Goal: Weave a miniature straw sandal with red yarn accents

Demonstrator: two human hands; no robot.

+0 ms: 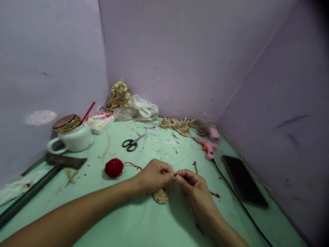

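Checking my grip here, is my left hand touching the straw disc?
Touching. The head view shows the left hand closed over the upper rim of the disc, its fingers pressed on the weave with no gap.

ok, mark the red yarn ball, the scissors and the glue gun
red yarn ball (113, 167), head view, middle of the ball
scissors (135, 140), head view, at the pivot
glue gun (209, 151), head view, pink handle
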